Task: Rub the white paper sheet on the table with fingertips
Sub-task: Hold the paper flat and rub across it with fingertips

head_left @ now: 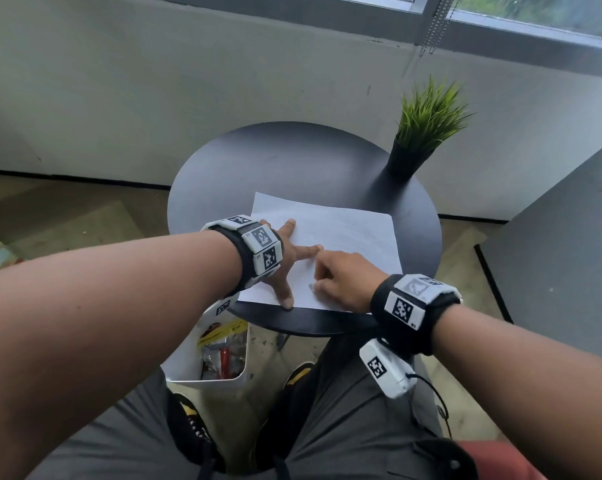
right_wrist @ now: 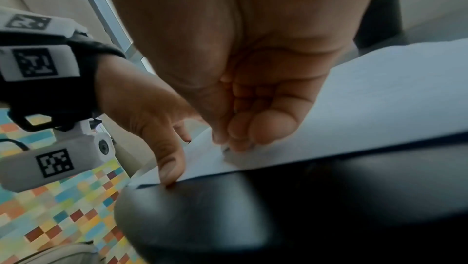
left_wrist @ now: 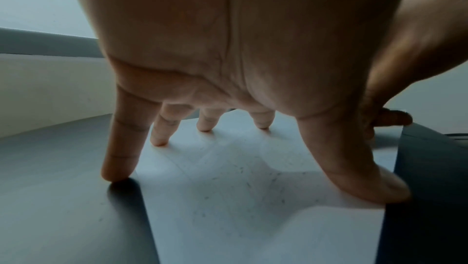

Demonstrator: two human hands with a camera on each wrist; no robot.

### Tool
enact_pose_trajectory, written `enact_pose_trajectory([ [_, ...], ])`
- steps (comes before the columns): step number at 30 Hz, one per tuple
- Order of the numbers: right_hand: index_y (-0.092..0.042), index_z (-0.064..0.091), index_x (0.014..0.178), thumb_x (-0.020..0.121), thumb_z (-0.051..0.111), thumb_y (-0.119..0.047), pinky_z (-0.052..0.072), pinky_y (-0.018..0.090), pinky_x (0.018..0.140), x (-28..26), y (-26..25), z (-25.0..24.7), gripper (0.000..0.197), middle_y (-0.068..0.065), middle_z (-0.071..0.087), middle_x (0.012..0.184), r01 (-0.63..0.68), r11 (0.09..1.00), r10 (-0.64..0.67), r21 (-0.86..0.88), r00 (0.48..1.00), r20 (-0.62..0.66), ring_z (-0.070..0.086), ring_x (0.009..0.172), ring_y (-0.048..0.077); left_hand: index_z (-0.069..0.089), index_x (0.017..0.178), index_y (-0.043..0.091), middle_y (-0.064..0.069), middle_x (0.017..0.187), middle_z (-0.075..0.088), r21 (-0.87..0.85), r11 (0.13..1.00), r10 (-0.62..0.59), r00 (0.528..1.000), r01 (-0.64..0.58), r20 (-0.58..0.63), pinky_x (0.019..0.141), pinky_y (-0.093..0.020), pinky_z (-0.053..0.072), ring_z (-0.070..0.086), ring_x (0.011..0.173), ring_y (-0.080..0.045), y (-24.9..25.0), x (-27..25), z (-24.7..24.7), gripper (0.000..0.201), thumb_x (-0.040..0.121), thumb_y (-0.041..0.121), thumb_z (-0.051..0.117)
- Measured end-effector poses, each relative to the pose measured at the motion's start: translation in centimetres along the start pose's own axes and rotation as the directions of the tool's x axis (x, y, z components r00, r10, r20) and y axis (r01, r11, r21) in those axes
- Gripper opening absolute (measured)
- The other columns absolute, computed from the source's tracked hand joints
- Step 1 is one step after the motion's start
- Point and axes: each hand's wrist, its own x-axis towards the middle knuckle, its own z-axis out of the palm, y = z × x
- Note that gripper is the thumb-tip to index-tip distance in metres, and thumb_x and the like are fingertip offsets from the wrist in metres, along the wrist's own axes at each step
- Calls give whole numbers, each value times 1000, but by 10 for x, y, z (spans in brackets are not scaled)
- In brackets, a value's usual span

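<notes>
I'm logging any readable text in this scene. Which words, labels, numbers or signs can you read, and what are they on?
No text can be read.
White paper sheet: faint lines, too faint to read.
Wrist bands: black-and-white square code markers; tiny characters beside them, too small to read.
Yellow packet in the white bin: dark print, blurred.

Left hand (head_left: 285, 261) splays straight fingers, tips pressed down, thumb toward six o'clock; right hand (head_left: 348, 280) curls its fingertips (right_wrist: 238, 128) downward at four o'clock.
</notes>
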Motion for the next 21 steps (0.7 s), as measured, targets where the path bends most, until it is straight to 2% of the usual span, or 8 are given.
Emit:
enact_pose_trajectory([
  [2, -20, 55, 90, 87, 64, -29, 44, 31, 75, 6, 4, -7, 13, -1, 60, 94, -22, 1000, 22, -22, 1000, -3, 57, 91, 22, -11, 144, 65, -6, 164, -19, 14, 1000, -1, 1000, 1, 1, 107, -65, 31, 17, 143, -53, 1, -1, -2, 122, 58, 79, 75],
  [6, -19, 53, 87, 85, 60, -24, 40, 29, 70, 20, 16, -17, 8, 4, 63, 98, -185, 979, 198, 86, 962, -186, 57, 92, 25, -13, 142, 66, -5, 164, -19, 19, 1000, -7, 1000, 7, 6, 106, -66, 31, 18, 143, -53, 2, -1, -3, 121, 59, 78, 74],
  [9, -20, 53, 90, 88, 60, -27, 39, 29, 71, 9, -6, 3, 10, 2, 61, 97, -22, 999, 23, 30, 999, -29, 54, 86, 21, -10, 142, 67, -4, 164, -20, 14, 1000, -10, 1000, 10, 10, 105, -68, 32, 17, 142, -54, 2, -2, -1, 121, 57, 79, 75],
  [11, -20, 56, 90, 88, 62, -30, 41, 29, 66, 4, -11, 3, 11, 0, 61, 94, 17, 1000, -17, 0, 997, 73, 54, 77, 16, -12, 142, 66, -5, 164, -21, 23, 1000, -5, 1000, 5, 12, 106, -67, 32, 19, 142, -55, 2, -2, -2, 122, 57, 79, 75],
  [13, -19, 56, 87, 87, 63, -26, 44, 28, 62, 13, 0, -14, 9, 2, 62, 93, -82, 996, 82, 23, 997, 6, 55, 71, 17, -12, 143, 66, -7, 164, -20, 27, 1000, -2, 1000, 1, 12, 106, -65, 34, 24, 141, -54, 3, -3, -4, 122, 59, 78, 75],
  [16, -19, 53, 86, 86, 60, -22, 42, 29, 66, 19, 9, -27, 8, 4, 61, 97, -183, 981, 190, 61, 971, -144, 54, 81, 23, -12, 143, 66, -9, 164, -19, 25, 1000, -12, 1000, 12, 18, 105, -64, 34, 26, 140, -53, 3, -3, -4, 120, 61, 77, 75],
  [19, -30, 49, 82, 88, 60, -24, 37, 27, 72, 8, -13, -7, 14, -2, 55, 96, -20, 1000, 20, -2, 1000, 20, 50, 86, 20, -8, 145, 64, -14, 163, -19, 14, 1000, -16, 1000, 15, 22, 104, -61, 37, 31, 138, -54, 3, -5, -4, 119, 61, 74, 77],
  [21, -25, 55, 86, 88, 63, -27, 37, 27, 69, 4, -18, -1, 9, -3, 54, 96, 50, 999, -48, -20, 992, 117, 52, 87, 19, -10, 145, 64, -16, 163, -19, 13, 1000, -9, 1000, 9, 25, 104, -58, 38, 33, 137, -54, 2, -7, -3, 120, 62, 74, 77],
])
